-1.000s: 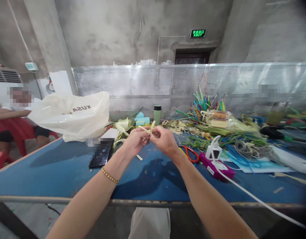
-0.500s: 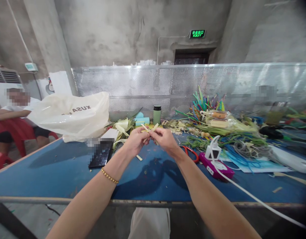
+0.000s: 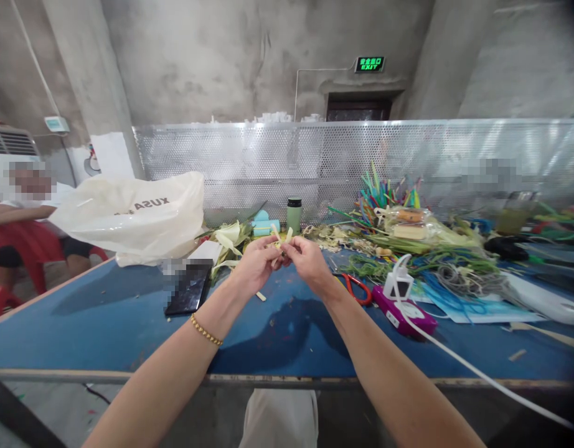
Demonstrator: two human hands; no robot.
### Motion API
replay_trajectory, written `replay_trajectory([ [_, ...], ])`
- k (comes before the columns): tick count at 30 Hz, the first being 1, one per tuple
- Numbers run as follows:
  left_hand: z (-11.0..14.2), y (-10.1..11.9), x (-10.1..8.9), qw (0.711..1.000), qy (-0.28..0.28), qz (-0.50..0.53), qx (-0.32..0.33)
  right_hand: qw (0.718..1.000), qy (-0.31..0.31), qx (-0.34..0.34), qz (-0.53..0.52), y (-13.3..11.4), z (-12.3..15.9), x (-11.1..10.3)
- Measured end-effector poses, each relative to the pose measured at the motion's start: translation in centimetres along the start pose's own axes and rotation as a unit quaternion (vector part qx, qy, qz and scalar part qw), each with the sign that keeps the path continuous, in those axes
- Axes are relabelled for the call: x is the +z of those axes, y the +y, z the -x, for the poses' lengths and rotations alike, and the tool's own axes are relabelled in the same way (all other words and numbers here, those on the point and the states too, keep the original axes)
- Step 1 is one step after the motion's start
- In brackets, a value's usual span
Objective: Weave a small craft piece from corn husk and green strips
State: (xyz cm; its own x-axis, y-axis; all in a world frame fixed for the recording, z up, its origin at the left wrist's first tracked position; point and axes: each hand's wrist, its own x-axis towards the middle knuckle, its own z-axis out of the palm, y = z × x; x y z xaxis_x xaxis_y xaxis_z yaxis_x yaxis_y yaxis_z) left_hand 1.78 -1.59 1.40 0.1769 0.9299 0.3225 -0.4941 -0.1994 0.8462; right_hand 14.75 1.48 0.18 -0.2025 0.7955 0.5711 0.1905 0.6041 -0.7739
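Observation:
Above the middle of the blue table (image 3: 142, 336), my left hand (image 3: 258, 261) and my right hand (image 3: 307, 258) meet fingertip to fingertip. Both are closed on pale leaf strips (image 3: 289, 234), whose ends stick up between the fingers; the lower part is hidden by the fingers. A loose strip piece (image 3: 261, 297) lies on the table just below my left hand. Red-handled scissors (image 3: 359, 289) rest to the right of my right wrist. Left of my left hand is a dark phone or tablet (image 3: 188, 292).
A large white plastic bag (image 3: 137, 218) stands at the left, with a seated person beyond it. At the back are a green bottle (image 3: 294, 216) and pale leaves (image 3: 231, 236). Toward the right lie a purple power strip (image 3: 403, 311) with a white cable, and tangled green cords (image 3: 469, 258).
The strip ends between my fingers have shifted angle, crossing low half a second ago and pointing up more now. My hands stay in nearly the same place, fingers still working closely together.

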Motion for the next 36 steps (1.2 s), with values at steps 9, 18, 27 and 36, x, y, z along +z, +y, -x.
replay_trajectory([
  [9, 0.0, -0.2, 0.3, 1.000, 0.003, -0.009, 0.003, 1.000, 0.029, -0.004, -0.005, 1.0, -0.6, 0.4],
  [18, -0.9, 0.2, -2.5, 0.983, 0.027, -0.181, 0.030, 0.996, -0.015, 0.040, -0.084, 0.2, -0.2, -0.7],
  [27, -0.7, -0.3, -1.4, 0.979, -0.045, -0.184, 0.075, 0.989, 0.010, 0.059, -0.136, -0.4, 0.1, -0.4],
  [36, -1.2, -0.5, -2.5, 0.983, -0.034, -0.168, 0.057, 0.984, 0.037, 0.068, -0.161, -0.7, 0.1, -0.4],
])
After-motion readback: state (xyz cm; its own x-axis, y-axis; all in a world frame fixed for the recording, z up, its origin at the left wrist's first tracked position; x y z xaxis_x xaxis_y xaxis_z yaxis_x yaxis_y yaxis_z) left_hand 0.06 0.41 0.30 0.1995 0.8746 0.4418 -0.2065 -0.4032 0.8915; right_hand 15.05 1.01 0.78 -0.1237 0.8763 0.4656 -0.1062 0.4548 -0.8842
